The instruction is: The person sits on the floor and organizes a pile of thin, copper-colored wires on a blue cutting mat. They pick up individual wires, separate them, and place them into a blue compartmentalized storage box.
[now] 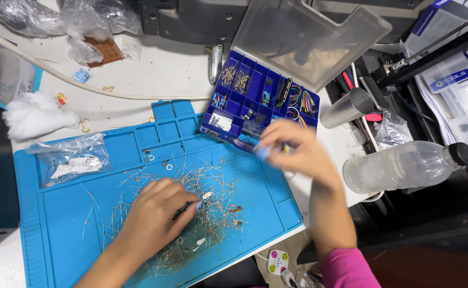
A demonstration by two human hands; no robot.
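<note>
A clear bag [71, 160] lies far left on the blue mat [58, 224]. The left hand [151, 218] pinches thin wire parts [207, 186]; the blurred right hand [298, 152] perhaps pinches a blue tool [247, 146].

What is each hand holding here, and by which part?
The left hand pinches a small blue-tipped piece by its end over the scattered wire leads. The right hand is motion-blurred; it seems to grip something light blue, hold unclear.

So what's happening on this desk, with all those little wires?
A person sits over a blue work mat strewn with thin wire-legged electronic parts. The left hand rests on the pile, pinching a small part. The right hand, blurred in motion, holds something small by the open blue compartment box, which holds sorted parts. A plastic bottle lies at the right.
</note>
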